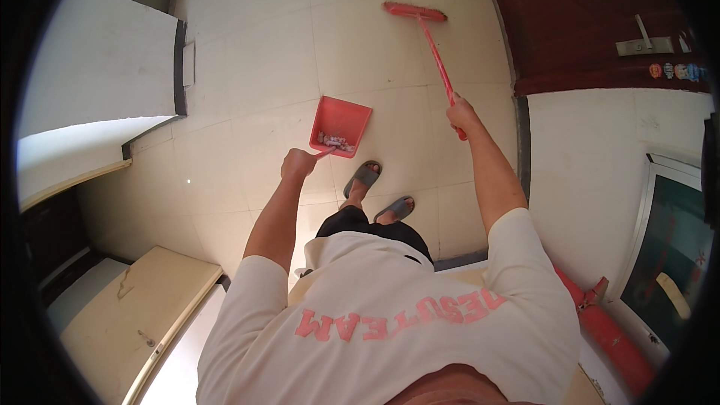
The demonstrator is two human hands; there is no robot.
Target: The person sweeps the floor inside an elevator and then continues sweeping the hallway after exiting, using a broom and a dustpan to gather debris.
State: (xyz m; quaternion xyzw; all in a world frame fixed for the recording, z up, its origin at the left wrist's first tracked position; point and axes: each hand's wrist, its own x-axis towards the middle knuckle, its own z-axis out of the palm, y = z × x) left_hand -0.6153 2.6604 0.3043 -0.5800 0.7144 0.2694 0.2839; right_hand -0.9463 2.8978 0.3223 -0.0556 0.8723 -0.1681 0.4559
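My left hand [298, 163] grips the handle of a red plastic dustpan [344, 118], which is at floor level in front of my feet. Whitish scraps of litter [336, 142] lie at the handle end of its pan. In my right hand [464, 113], farther out and to the right, is the red handle of a push-style broom [416, 12]. The broom's wide head is on the tiles near the top of the view, well apart from the dustpan. Both sets of fingers are closed around their handles.
My feet in grey slides [364, 175] stand on the pale tile floor [270, 140]. A dark red door [585, 5] with a lever handle is at the upper right. On the left, a white wall corner [107, 62] juts out above an open cream door [135, 304]. A red pipe [610, 337] runs low at the right.
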